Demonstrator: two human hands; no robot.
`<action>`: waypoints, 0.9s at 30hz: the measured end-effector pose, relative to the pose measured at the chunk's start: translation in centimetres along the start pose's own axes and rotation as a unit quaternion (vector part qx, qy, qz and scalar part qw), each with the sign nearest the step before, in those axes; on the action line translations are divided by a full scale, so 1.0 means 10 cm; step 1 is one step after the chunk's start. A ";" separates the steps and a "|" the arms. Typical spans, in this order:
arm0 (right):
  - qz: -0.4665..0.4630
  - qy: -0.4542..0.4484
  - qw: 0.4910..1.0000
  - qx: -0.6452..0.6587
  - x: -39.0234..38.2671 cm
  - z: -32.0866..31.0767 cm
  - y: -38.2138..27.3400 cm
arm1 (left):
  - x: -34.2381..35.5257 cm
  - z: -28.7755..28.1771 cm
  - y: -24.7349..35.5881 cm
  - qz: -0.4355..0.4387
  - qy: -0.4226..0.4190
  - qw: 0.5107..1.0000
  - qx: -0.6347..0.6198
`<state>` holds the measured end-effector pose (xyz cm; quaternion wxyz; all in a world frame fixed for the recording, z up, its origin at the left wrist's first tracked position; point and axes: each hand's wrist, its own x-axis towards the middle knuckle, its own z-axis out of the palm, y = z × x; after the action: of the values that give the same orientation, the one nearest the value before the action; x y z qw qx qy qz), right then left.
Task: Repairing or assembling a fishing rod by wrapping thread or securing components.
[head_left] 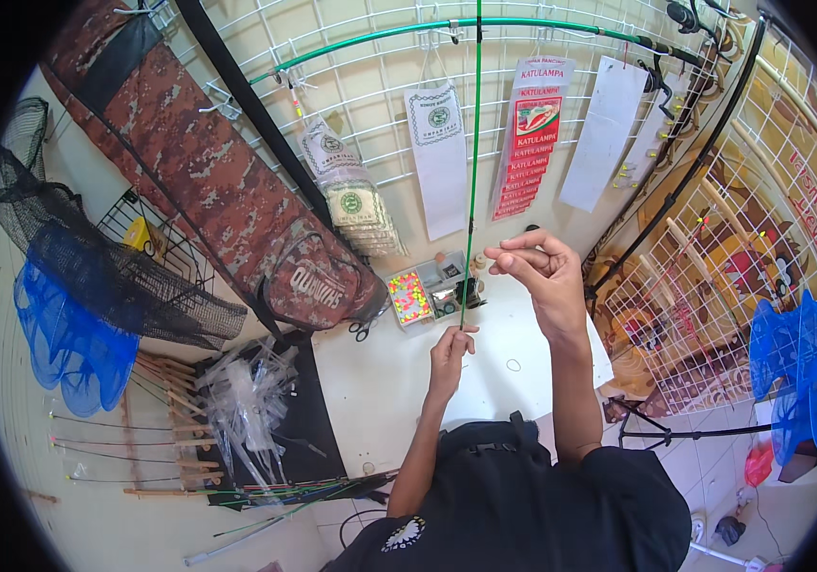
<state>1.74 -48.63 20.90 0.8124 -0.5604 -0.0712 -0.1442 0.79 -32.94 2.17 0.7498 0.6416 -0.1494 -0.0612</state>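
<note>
A thin green rod (474, 143) stands nearly upright in front of me, with my left hand (451, 362) closed round its lower part above the white tabletop (551, 381). My right hand (537, 272) is raised to the right of the rod, fingertips pinched; whatever may be between them is too fine to make out. Behind my hands sit a clear compartment box (447, 276) and a container of small fluorescent pieces (410, 296), with black scissors (361, 330) beside them. A small ring (513, 365) lies on the tabletop.
A wire wall grid (332, 33) holds another rod (380, 36) and hanging packets (523, 133). A camouflage bag (170, 143), black netting (94, 238) and blue nets (75, 334) hang left. Clear plastic packaging (246, 400) lies left. More blue nets (799, 362) hang right.
</note>
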 end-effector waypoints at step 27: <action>-0.153 0.112 0.975 -0.112 0.05 0.21 0.16 | -0.02 0.07 -0.11 0.009 0.012 1.000 0.025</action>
<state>2.76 -46.22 20.40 0.7155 -0.6110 -0.0479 -0.3354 0.46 -33.73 1.15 0.7361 0.6592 -0.1476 -0.0426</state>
